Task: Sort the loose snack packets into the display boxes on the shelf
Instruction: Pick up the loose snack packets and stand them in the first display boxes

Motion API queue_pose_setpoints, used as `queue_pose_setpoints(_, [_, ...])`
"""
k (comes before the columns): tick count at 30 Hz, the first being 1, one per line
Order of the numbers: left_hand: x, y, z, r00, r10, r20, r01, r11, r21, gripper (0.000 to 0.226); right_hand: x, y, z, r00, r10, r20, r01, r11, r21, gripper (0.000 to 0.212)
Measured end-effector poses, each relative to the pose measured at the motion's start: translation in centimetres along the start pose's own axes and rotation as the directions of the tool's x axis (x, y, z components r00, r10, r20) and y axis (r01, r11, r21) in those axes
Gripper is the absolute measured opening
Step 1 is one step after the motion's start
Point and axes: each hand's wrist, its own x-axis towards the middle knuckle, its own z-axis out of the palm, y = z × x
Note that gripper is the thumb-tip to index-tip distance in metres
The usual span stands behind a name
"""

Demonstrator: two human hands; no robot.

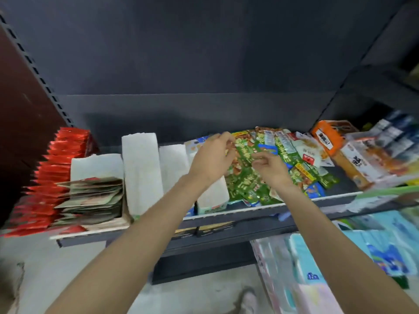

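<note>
Packets [249,177] lay heaped toward the shelf's [317,197] right end, light, slick, floppy; we judged edges the best hold. Our left hand [213,155] and right hand [269,165] pinched green ones.

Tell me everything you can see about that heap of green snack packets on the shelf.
The heap of green snack packets lies loose on the dark shelf, right of the white display boxes. The packets are small, flat and glossy, green with yellow and red print, overlapping at all angles; some reach the shelf's front edge. A few blue and white packets are mixed in. The left hand and right hand are over the heap, fingers curled at packets; blur hides the exact grip.
</note>
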Motion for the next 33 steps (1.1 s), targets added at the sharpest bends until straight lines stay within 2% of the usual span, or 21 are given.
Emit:
queue_pose_setpoints(4, [5.9,3.7,9.1,0.986,-0.079,0.149,0.049,0.980,0.194,0.040,5.7,7.0,-7.1,0.992,0.112,-0.057,-0.115,0.992,-0.054,0.029])
queue_pose_setpoints(10, [12.7,3.5,19.5,0.890,-0.233,0.393,0.045,0.901,0.431,0.076,15.1,14.9,-13.5,0.986,0.152,-0.069,-0.165,0.942,-0.293,0.057])
queue_pose_setpoints(12, [14.2,2.7,21.5,0.873,-0.259,0.412,0.022,0.867,0.498,0.084,17.4,16.7,-14.3,0.978,0.189,-0.086,-0.207,0.917,-0.341,0.063])
queue_pose_setpoints(15, [15.4,2.2,23.8,0.848,-0.296,0.440,-0.004,0.826,0.563,0.089,19.5,18.3,-14.7,0.953,0.286,-0.097,-0.301,0.920,-0.252,0.074])
queue_pose_setpoints(17, [15.6,2.2,24.8,0.826,-0.332,0.456,-0.006,0.804,0.595,0.089,20.2,18.8,-15.0,0.948,0.298,-0.114,-0.318,0.915,-0.247,0.079])
queue_pose_setpoints(23, [15.6,2.1,25.6,0.844,-0.342,0.414,0.010,0.780,0.625,0.094,21.2,19.3,-15.1,0.927,0.352,-0.126,-0.373,0.897,-0.238,0.090])
queue_pose_setpoints(25, [15.7,2.2,25.7,0.841,-0.350,0.414,0.013,0.776,0.630,0.094,21.0,19.1,-14.8,0.924,0.370,-0.097,-0.383,0.899,-0.213,0.084])
queue_pose_setpoints(26, [15.8,2.3,25.7,0.840,-0.352,0.414,0.014,0.775,0.632,0.094,20.9,19.0,-14.8,0.927,0.366,-0.080,-0.375,0.911,-0.174,0.073])
queue_pose_setpoints(29, [15.9,2.3,25.7,0.837,-0.359,0.414,0.026,0.780,0.625,0.094,20.6,18.5,-14.7,0.944,0.307,-0.123,-0.306,0.952,0.023,0.052])
queue_pose_setpoints(31, [16.0,2.3,25.6,0.835,-0.362,0.415,0.034,0.786,0.618,0.094,20.2,17.9,-14.9,0.955,0.212,-0.206,-0.186,0.973,0.138,0.038])
queue_pose_setpoints(33, [16.1,2.4,25.4,0.826,-0.373,0.422,0.056,0.801,0.597,0.091,19.1,16.6,-15.6,0.966,0.037,-0.257,-0.021,0.998,0.064,0.021])
